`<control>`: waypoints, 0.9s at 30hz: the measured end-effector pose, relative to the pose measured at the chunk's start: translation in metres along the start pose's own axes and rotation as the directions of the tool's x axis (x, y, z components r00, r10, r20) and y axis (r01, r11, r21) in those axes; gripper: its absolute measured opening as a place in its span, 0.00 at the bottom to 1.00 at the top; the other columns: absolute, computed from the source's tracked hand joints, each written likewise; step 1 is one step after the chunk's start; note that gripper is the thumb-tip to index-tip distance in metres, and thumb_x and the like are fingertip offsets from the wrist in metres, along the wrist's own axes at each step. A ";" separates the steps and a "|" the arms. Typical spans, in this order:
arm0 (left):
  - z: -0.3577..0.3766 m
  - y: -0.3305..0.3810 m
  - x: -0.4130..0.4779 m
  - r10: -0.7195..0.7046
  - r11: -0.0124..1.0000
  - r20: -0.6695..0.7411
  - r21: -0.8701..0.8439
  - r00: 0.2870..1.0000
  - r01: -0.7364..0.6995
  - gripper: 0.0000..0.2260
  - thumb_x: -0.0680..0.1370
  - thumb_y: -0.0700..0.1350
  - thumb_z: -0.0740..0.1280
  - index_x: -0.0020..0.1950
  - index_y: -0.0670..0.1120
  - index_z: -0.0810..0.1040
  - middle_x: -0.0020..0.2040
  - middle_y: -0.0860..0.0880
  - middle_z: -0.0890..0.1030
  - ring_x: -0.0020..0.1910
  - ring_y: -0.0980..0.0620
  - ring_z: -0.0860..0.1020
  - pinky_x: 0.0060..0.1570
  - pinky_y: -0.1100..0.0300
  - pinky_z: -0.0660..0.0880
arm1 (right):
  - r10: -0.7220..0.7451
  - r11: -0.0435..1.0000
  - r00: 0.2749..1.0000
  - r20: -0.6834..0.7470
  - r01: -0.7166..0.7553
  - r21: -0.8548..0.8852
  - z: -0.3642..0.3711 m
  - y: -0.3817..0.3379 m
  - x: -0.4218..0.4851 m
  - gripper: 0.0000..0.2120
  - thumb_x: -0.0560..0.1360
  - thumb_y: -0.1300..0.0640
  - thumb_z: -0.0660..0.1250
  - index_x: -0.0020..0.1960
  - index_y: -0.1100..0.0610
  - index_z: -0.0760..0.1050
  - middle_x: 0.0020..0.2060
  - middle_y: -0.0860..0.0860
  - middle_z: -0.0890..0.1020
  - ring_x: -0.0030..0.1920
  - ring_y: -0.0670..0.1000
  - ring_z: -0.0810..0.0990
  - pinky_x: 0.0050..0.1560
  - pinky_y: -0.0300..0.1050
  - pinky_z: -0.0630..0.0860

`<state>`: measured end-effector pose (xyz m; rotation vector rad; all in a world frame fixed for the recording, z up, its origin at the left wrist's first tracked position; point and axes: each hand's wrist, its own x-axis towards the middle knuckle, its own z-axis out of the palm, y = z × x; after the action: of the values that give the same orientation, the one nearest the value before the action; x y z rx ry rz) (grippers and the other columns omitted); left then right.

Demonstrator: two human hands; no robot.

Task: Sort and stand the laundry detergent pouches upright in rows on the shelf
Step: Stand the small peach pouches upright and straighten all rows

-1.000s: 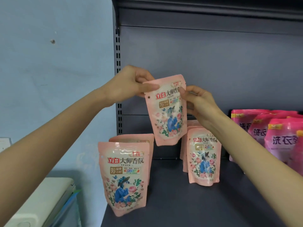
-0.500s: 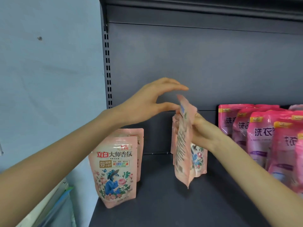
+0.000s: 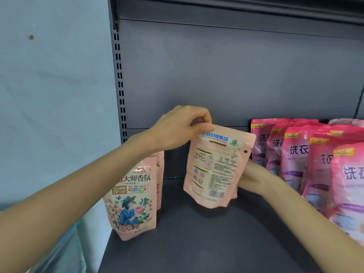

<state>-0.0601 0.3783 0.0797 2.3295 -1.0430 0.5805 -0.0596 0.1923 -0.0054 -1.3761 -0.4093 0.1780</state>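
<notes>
At shelf centre, above the dark grey shelf [image 3: 197, 243]: one pale pink detergent pouch [image 3: 214, 166], off the deck and tilted, its printed back with barcode facing the camera.

- Left hand [image 3: 177, 131]: thumb and curled fingers pinch the pouch's top left corner.
- Right hand [image 3: 256, 179]: against the pouch's lower right edge. Its fingers are hidden behind the pouch, so its grip cannot be told.
- Pink edge just behind the held pouch, low right: too hidden to identify.
- Floral-front pouch [image 3: 132, 201]: upright at the shelf's front left corner, partly covered by the left forearm.
- Rear pouch [image 3: 160, 174]: same pale pink, upright, directly behind the floral-front one and touching it.
- Bright pink pouches [image 3: 299, 162]: upright in overlapping rows along the right side, running front to back.
- Slotted upright [image 3: 119, 75]: left edge of the unit, against a pale blue wall [image 3: 55, 95].
</notes>
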 end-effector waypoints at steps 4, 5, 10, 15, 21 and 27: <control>0.003 -0.003 -0.002 -0.055 0.998 -0.113 -0.033 0.992 0.052 0.06 0.75 0.49 0.67 0.38 0.55 0.76 0.42 0.56 0.82 0.44 0.56 0.80 0.47 0.47 0.78 | -0.004 0.996 0.997 -0.071 0.010 0.084 -0.011 0.005 0.000 0.21 0.72 0.47 0.65 0.61 0.57 0.77 0.54 0.55 0.82 0.54 0.54 0.81 0.54 0.52 0.78; 0.004 -0.005 -0.002 -0.070 0.997 -0.129 -0.042 0.989 0.065 0.05 0.75 0.49 0.68 0.39 0.54 0.77 0.41 0.56 0.82 0.43 0.56 0.80 0.47 0.48 0.78 | -0.006 0.996 0.992 -0.128 0.017 0.088 -0.016 0.008 0.004 0.21 0.76 0.45 0.59 0.62 0.57 0.75 0.53 0.54 0.83 0.51 0.52 0.82 0.52 0.50 0.79; 0.010 -0.010 -0.003 -0.129 0.991 -0.195 -0.045 0.972 0.122 0.05 0.75 0.47 0.68 0.39 0.52 0.78 0.41 0.56 0.81 0.42 0.58 0.80 0.47 0.51 0.79 | -0.117 0.991 0.980 -0.160 0.125 0.039 -0.013 0.003 0.000 0.26 0.69 0.37 0.59 0.55 0.54 0.79 0.53 0.54 0.83 0.51 0.51 0.83 0.46 0.44 0.81; 0.019 -0.007 -0.006 -0.157 0.988 -0.295 -0.041 0.942 0.152 0.04 0.74 0.48 0.69 0.41 0.48 0.80 0.41 0.53 0.83 0.41 0.56 0.81 0.45 0.52 0.79 | -0.214 0.972 0.968 -0.132 0.198 -0.128 -0.014 0.006 -0.002 0.18 0.66 0.53 0.71 0.54 0.58 0.80 0.50 0.54 0.84 0.49 0.52 0.84 0.42 0.41 0.80; 0.040 0.003 -0.014 -0.242 0.970 -0.354 -0.116 0.903 0.215 0.04 0.74 0.47 0.70 0.41 0.48 0.80 0.39 0.52 0.83 0.35 0.58 0.80 0.38 0.63 0.78 | -0.222 0.974 0.953 -0.207 0.209 -0.082 -0.027 0.008 0.001 0.10 0.71 0.62 0.68 0.51 0.61 0.80 0.45 0.54 0.85 0.44 0.51 0.85 0.38 0.40 0.80; 0.050 0.017 -0.003 -0.390 0.917 -0.275 -0.203 0.879 0.344 0.06 0.74 0.49 0.69 0.37 0.50 0.78 0.38 0.50 0.84 0.37 0.55 0.82 0.41 0.56 0.80 | -0.171 0.985 0.966 -0.193 0.173 -0.009 -0.045 0.011 -0.001 0.07 0.72 0.62 0.67 0.49 0.61 0.80 0.43 0.54 0.86 0.42 0.50 0.85 0.39 0.40 0.81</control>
<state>-0.0668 0.3405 0.0441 2.1377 -0.4624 0.6631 -0.0424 0.1528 -0.0228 -1.3286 -0.3629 -0.0964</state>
